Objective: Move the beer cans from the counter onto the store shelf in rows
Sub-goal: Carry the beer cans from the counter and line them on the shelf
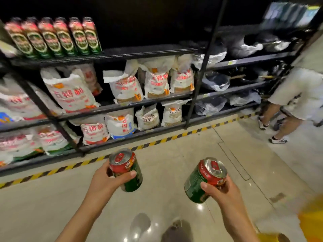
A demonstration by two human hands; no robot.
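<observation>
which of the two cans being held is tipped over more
The can in the right hand: that right-hand can leans steeply, its top turned toward the camera, while the left-hand can in the left hand stands closer to upright.

Both forearms are bare, with no sleeve, watch or band anywhere along them. The left hand [106,179] and right hand [222,191] wear no gloves or rings, and the thumbnails are short and unpainted. Below the right hand, a shoe toe [174,232] looks dull brownish-grey, too blurred to detail.
</observation>
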